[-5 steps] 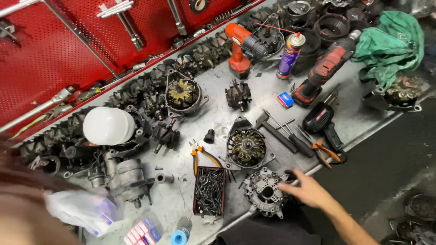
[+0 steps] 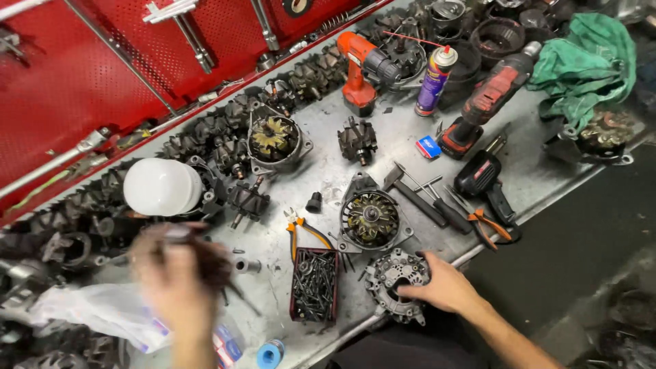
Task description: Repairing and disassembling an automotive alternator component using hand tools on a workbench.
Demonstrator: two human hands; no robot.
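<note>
Metal bench [image 2: 540,179] under a red pegboard [image 2: 82,75], crowded with alternator parts. Right hand [image 2: 444,285] rests on a grey end housing [image 2: 395,280] at the front edge, fingers curled over its rim. Left hand [image 2: 174,283] blurred, gripping a dark part [image 2: 212,263]; cannot tell what kind. Red tray of screws [image 2: 314,283] lies between the hands; rotor housing [image 2: 370,219] just behind.
</note>
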